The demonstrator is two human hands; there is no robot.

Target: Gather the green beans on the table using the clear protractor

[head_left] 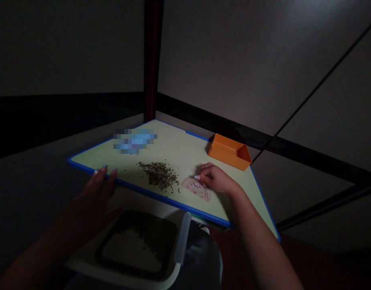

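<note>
A pale yellow-green board with a blue rim (pixel 185 161) lies tilted in front of me, and a heap of small olive-brown seeds (pixel 159 175) sits near its middle. My right hand (pixel 214 179) rests on the board, fingers curled together, just above a pink half-round patch with red specks (pixel 196 189). Nothing shows between those fingertips. My left hand (pixel 97 189) lies at the near blue edge, fingers apart and touching the board. A blurred blue object (pixel 134 141) lies at the far left, its details hidden.
An orange rectangular tray (pixel 229 152) stands at the board's far right edge. Below the board sits a white tray with a dark inset (pixel 137 245), holding scattered seeds, and a pale handle (pixel 182 237) rises beside it. A dark post (pixel 151 60) stands behind the board.
</note>
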